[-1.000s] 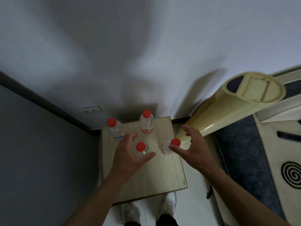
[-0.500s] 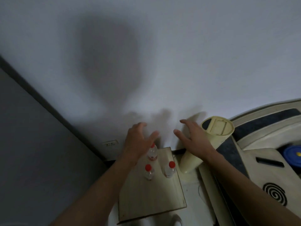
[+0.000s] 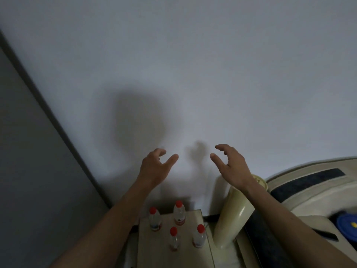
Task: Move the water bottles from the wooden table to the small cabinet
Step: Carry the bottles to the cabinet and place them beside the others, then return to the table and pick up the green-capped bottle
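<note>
Both hands have risen away from the four bottles on the small wooden top; the left hand and right hand hang above it, fingers loosely apart, holding nothing; the bottles seem delivered.

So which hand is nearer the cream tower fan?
The right hand. It hovers just above the fan's top, its wrist overlapping it in view. The left hand is raised well off to the left, above the bottles. Neither holds anything.
</note>
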`<state>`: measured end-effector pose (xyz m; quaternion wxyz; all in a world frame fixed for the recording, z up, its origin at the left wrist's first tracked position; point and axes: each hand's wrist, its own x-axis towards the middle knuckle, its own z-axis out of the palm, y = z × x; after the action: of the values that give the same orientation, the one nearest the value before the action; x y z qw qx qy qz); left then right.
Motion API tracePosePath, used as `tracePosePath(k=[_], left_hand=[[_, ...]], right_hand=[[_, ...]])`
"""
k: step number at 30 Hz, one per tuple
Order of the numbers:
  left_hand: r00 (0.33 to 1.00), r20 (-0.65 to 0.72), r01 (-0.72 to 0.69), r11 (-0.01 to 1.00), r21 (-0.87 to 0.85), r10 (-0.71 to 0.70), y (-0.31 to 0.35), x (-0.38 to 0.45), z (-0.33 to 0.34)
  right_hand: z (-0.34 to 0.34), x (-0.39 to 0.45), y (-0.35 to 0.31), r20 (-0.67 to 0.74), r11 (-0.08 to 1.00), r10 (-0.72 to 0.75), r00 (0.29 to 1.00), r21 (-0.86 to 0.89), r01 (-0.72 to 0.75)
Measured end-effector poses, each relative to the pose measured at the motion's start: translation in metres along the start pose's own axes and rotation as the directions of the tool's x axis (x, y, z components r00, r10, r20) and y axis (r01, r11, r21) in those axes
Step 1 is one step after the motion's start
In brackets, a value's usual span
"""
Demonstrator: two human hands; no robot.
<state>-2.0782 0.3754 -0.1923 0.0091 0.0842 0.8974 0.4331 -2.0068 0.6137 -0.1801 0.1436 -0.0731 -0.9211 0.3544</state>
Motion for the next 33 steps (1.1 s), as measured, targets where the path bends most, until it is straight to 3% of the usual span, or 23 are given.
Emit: tracePosePath(k=[11, 17, 21, 28, 33], left_hand=[[1.000, 0.007, -0.021, 0.997, 0.069, 0.021, 0.015, -0.004, -0.001], [0.999, 0.041, 0.005, 0.997, 0.075, -0.008, 0.029, -0.008, 0.014], [0.997, 0.059, -0.047, 0.997, 0.062, 0.044, 0.042, -0.012, 0.034], [0.959, 0.243, -0.153, 0.988, 0.012, 0.145, 0.069, -0.013, 0.072], [0.868, 0.405, -0.270, 0.958, -0.098, 0.286, 0.092, -0.032, 0.106]], right_hand=[[-0.018, 0.012, 0.019, 0.046, 0.999, -0.005, 0.999, -0.043, 0.007], [-0.036, 0.002, 0.044, -0.002, 1.000, -0.017, 1.000, 0.003, 0.017], [-0.051, -0.008, 0.059, -0.018, 0.999, 0.046, 0.999, 0.027, -0.045], [-0.092, -0.074, 0.080, -0.136, 0.973, 0.222, 0.966, -0.036, -0.229], [-0.124, -0.153, 0.070, -0.304, 0.919, 0.315, 0.899, -0.140, -0.370]])
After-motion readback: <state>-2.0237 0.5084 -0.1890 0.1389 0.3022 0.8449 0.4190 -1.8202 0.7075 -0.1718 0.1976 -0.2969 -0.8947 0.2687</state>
